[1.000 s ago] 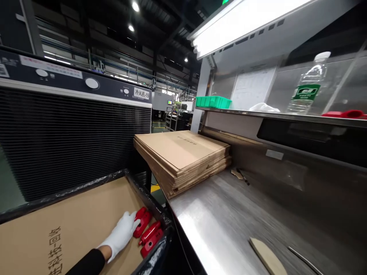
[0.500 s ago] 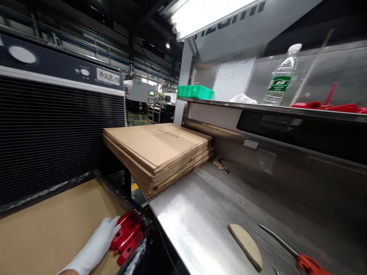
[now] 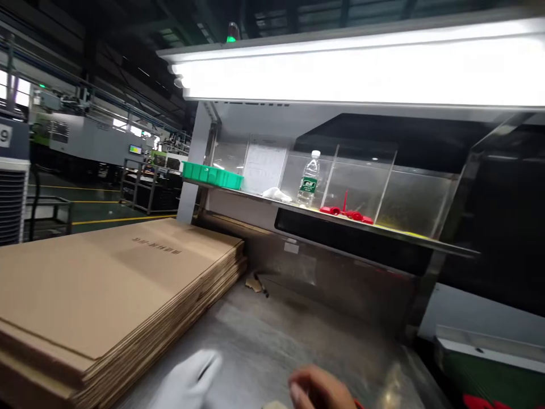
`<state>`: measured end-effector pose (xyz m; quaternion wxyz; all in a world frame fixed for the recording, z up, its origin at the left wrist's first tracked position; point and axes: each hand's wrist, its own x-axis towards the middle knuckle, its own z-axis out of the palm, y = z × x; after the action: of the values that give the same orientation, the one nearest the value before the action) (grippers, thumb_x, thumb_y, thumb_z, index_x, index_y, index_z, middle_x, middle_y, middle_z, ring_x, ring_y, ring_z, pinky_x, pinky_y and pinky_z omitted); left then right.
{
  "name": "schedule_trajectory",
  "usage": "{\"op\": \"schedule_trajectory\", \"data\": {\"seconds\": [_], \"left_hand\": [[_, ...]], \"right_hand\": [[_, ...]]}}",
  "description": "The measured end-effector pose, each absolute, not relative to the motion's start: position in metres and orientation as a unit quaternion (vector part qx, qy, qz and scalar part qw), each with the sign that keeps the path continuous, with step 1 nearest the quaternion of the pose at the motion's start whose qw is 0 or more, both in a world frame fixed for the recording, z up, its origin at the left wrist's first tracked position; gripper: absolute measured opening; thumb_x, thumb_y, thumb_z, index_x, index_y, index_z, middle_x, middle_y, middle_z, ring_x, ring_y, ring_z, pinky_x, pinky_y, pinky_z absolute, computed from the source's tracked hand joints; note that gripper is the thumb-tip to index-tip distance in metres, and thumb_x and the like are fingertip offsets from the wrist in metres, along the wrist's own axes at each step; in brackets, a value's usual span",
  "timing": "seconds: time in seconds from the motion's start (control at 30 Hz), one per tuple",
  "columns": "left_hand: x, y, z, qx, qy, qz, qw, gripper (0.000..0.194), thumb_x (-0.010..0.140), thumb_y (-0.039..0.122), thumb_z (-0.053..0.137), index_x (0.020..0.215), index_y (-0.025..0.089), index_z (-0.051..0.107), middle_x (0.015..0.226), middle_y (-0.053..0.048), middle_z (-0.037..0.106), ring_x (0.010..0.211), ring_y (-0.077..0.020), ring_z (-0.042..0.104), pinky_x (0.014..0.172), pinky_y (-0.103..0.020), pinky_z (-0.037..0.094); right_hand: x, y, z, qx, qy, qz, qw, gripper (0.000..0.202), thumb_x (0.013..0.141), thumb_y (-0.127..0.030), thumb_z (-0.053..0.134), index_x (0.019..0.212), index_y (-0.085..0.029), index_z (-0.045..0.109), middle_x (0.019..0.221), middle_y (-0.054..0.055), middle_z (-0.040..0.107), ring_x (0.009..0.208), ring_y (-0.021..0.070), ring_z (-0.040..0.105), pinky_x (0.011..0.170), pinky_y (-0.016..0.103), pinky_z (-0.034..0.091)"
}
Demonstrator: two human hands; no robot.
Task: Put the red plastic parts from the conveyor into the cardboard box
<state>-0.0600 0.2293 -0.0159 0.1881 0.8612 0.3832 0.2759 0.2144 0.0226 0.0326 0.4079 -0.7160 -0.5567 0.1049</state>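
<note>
My left hand (image 3: 185,382), in a white glove, hovers low over the steel bench (image 3: 298,324), just right of a stack of flat cardboard sheets (image 3: 106,284). It is blurred, so I cannot tell whether it holds anything. My bare right hand (image 3: 319,389) is at the bottom edge, also blurred, with a bit of red at its right side. A tan cardboard piece (image 3: 275,405) peeks in between the two hands.
A shelf above the bench carries a green bin (image 3: 213,175), a white cloth (image 3: 276,195), a water bottle (image 3: 309,182) and red parts (image 3: 347,213). A cardboard scrap and a thin dark tool (image 3: 258,284) lie by the back wall. A bright lamp hangs overhead.
The view swung right, away from the box with the red parts. My left hand left that box and came over the bench. My right hand came into view.
</note>
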Motion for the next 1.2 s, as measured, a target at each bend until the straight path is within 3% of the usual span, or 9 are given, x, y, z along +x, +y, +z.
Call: {"op": "schedule_trajectory", "data": {"seconds": [0.07,0.13,0.27,0.47,0.53,0.63,0.8,1.0,1.2], "left_hand": [[-0.001,0.264,-0.002,0.863,0.385,0.283,0.162,0.04,0.102,0.032,0.032,0.113,0.024,0.07,0.123,-0.006,0.072,0.117,-0.0188,0.065,0.106,-0.031,0.044],[0.044,0.305,0.001,0.859,0.415,0.271,0.129,0.043,0.099,0.019,0.036,0.134,0.016,0.061,0.142,-0.014,0.062,0.132,-0.0255,0.057,0.114,-0.043,0.038],[0.093,0.371,-0.012,0.853,0.452,0.25,0.081,0.045,0.099,0.016,0.039,0.141,0.007,0.054,0.141,-0.02,0.062,0.13,-0.0292,0.058,0.11,-0.05,0.043],[0.124,0.413,-0.028,0.888,0.402,0.218,0.052,0.059,0.097,0.028,0.035,0.152,0.011,0.044,0.16,-0.016,0.043,0.146,-0.0327,0.041,0.117,-0.046,0.037],[0.132,0.419,-0.029,0.901,0.382,0.197,0.053,0.059,0.096,0.034,0.037,0.15,0.013,0.049,0.161,-0.014,0.042,0.147,-0.0343,0.039,0.119,-0.048,0.035],[0.14,0.423,-0.027,0.915,0.359,0.172,0.057,0.058,0.096,0.04,0.036,0.143,0.014,0.058,0.154,-0.015,0.051,0.144,-0.0366,0.042,0.121,-0.052,0.031],[0.139,0.417,-0.023,0.919,0.353,0.164,0.06,0.06,0.098,0.041,0.033,0.144,0.01,0.056,0.152,-0.02,0.053,0.142,-0.0387,0.045,0.12,-0.055,0.03],[0.136,0.413,-0.02,0.919,0.344,0.185,0.056,0.056,0.097,0.04,0.037,0.14,0.013,0.061,0.145,-0.021,0.058,0.133,-0.0395,0.052,0.115,-0.056,0.036],[0.137,0.414,-0.022,0.917,0.346,0.191,0.056,0.054,0.096,0.042,0.04,0.139,0.016,0.062,0.144,-0.02,0.058,0.135,-0.0394,0.05,0.116,-0.054,0.036]], "right_hand": [[0.209,0.073,0.053,-0.735,-0.553,0.06,0.389,0.019,0.095,-0.038,0.054,0.093,-0.028,0.07,0.083,-0.001,0.069,0.074,0.019,0.063,0.068,0.028,0.048],[0.218,0.128,0.065,-0.773,-0.519,0.027,0.363,0.014,0.096,-0.023,0.054,0.095,-0.023,0.068,0.091,0.001,0.069,0.088,0.02,0.065,0.08,0.031,0.049],[0.253,0.236,0.061,-0.835,-0.466,0.016,0.293,0.006,0.098,-0.018,0.064,0.101,-0.016,0.067,0.102,0.004,0.068,0.102,0.022,0.065,0.092,0.042,0.054],[0.281,0.37,0.024,-0.846,-0.481,0.03,0.23,0.02,0.101,-0.03,0.065,0.116,-0.018,0.065,0.12,0.007,0.065,0.113,0.0249,0.062,0.1,0.048,0.052],[0.288,0.401,0.012,-0.84,-0.487,0.054,0.233,0.023,0.1,-0.03,0.067,0.119,-0.018,0.064,0.123,0.008,0.063,0.114,0.0257,0.062,0.1,0.049,0.052],[0.301,0.428,-0.003,-0.815,-0.5,0.106,0.274,0.026,0.098,-0.032,0.069,0.118,-0.017,0.064,0.12,0.007,0.064,0.109,0.0255,0.063,0.096,0.048,0.054],[0.319,0.431,-0.014,-0.69,-0.538,0.196,0.442,0.026,0.099,-0.037,0.067,0.114,-0.016,0.064,0.111,0.006,0.065,0.099,0.0221,0.064,0.088,0.042,0.056],[0.316,0.419,-0.022,-0.516,-0.511,0.28,0.628,0.035,0.105,-0.043,0.057,0.128,-0.017,0.057,0.108,0.006,0.065,0.09,0.0193,0.066,0.079,0.037,0.059],[0.309,0.452,-0.041,-0.55,-0.451,0.236,0.662,0.034,0.102,-0.043,0.062,0.084,-0.015,0.06,0.066,-0.007,0.052,0.048,0.0072,0.047,0.047,0.019,0.044]]}}
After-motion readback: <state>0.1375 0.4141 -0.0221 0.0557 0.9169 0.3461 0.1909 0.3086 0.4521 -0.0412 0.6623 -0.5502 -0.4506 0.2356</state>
